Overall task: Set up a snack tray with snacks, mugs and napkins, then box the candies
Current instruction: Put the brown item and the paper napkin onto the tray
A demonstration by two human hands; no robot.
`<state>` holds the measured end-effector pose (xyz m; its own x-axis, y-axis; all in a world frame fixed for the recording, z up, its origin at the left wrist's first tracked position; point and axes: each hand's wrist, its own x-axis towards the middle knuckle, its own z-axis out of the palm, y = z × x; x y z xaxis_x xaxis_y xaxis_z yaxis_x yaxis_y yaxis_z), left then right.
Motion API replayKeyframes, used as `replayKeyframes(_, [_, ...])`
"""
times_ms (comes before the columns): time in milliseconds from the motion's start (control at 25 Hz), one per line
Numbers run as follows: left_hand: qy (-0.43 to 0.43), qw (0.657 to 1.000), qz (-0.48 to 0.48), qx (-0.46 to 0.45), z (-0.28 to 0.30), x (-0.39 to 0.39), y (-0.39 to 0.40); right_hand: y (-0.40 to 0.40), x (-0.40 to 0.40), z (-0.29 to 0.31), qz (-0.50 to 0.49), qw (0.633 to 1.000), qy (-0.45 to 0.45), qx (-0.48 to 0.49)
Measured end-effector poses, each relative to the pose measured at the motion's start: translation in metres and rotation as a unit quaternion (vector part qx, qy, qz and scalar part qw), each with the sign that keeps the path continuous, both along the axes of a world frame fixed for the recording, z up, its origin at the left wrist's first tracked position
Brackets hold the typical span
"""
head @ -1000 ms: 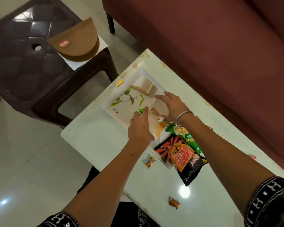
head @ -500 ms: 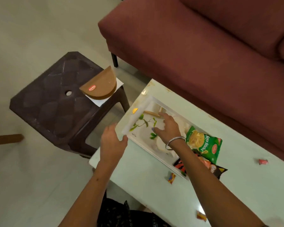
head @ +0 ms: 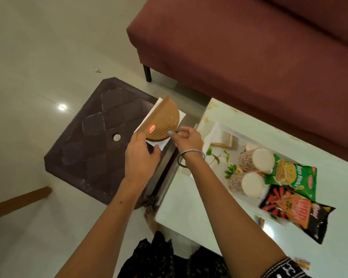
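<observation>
- The fingers of the left hand (head: 140,157) lay fairly straight and close together, their tips at the near left edge of the brown half-round box (head: 162,122); the thumb stuck out to the right over the white napkins (head: 159,144) under the box. Whether the fingers gripped anything I cannot tell.
- The right hand (head: 187,140) had its fingers curled, with one blue-nailed fingertip (head: 169,133) touching the near right rim of the box; a real pinch could not be made out.
- A metal bangle (head: 190,160) sat loose on the right wrist.
- Both forearms reached up and left from the near edge, side by side, the right one crossing the left end of the pale table (head: 189,197).
- The box and napkins rested on the right corner of the dark stool (head: 92,153), left of the table.
- On the table, the white tray (head: 217,129) held two mugs (head: 255,160) lying on their sides, with a green snack bag (head: 293,175) and a black snack bag (head: 295,211) to their right.
- A red sofa (head: 249,57) stood at the far side.
</observation>
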<state>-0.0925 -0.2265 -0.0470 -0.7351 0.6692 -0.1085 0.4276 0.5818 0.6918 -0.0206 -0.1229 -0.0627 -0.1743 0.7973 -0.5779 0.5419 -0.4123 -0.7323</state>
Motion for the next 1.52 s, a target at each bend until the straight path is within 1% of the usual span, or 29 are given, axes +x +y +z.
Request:
replayKeyframes(120, [0.005,0.997,-0.074,-0.023,-0.012,-0.014,0.009,0.0,-0.018,-0.008,-0.067,0.997,-0.043,-0.002])
replayKeyframes(200, [0.013,0.992,-0.115,-0.049,-0.018,-0.016,0.016,0.002,-0.025,-0.011,-0.094,0.994,-0.043,-0.025])
replayKeyframes(280, [0.036,0.984,-0.157,-0.071,-0.023,-0.016,0.023,0.002,-0.031,-0.013,-0.107,0.993,-0.017,-0.053])
replayKeyframes(360, [0.087,0.972,-0.188,-0.106,-0.026,-0.019,0.028,0.002,-0.037,-0.011,-0.115,0.991,0.016,-0.067])
replayKeyframes(440, [0.125,0.966,-0.183,-0.135,-0.027,-0.026,0.032,0.001,-0.043,-0.009,-0.117,0.989,0.049,-0.073])
replayKeyframes(560, [0.136,0.962,-0.168,-0.165,-0.022,-0.033,0.038,0.001,-0.044,-0.001,-0.084,0.993,0.084,-0.029])
replayKeyframes(720, [0.141,0.964,-0.149,-0.172,-0.011,-0.033,0.044,0.004,-0.039,0.011,-0.04,0.993,0.11,0.025])
replayKeyframes(800, [0.134,0.966,-0.14,-0.172,-0.007,-0.028,0.045,0.005,-0.035,0.017,-0.032,0.993,0.1,0.06])
replayKeyframes(920, [0.12,0.972,-0.127,-0.155,-0.006,-0.015,0.047,0.005,-0.022,0.023,-0.035,0.986,0.052,0.154])
replayKeyframes(960, [0.114,0.976,-0.122,-0.141,-0.007,-0.009,0.048,0.005,-0.016,0.025,-0.05,0.983,0.032,0.175])
replayKeyframes(1040, [0.087,0.987,-0.105,-0.087,-0.008,0.007,0.048,0.005,0.001,0.025,-0.089,0.979,0.006,0.183])
replayKeyframes(1080, [0.058,0.993,-0.095,-0.048,-0.009,0.017,0.048,0.005,0.011,0.024,-0.101,0.979,0.003,0.175])
replayKeyframes(1160, [-0.032,0.996,-0.08,0.014,-0.011,0.04,0.05,0.005,0.034,0.02,-0.106,0.982,0.011,0.155])
replayKeyframes(1240, [-0.102,0.99,-0.088,0.035,-0.018,0.062,0.051,0.004,0.06,0.012,-0.107,0.982,0.002,0.152])
replayKeyframes(1320, [-0.139,0.983,-0.114,0.032,-0.029,0.082,0.053,0.003,0.086,0.001,-0.126,0.981,-0.009,0.149])
replayKeyframes(1440, [-0.199,0.969,-0.146,-0.029,-0.049,0.103,0.06,0.001,0.117,-0.019,-0.138,0.983,-0.011,0.118])
replayKeyframes(1520, [-0.212,0.962,-0.162,-0.061,-0.063,0.113,0.067,0.002,0.131,-0.031,-0.125,0.987,-0.016,0.103])
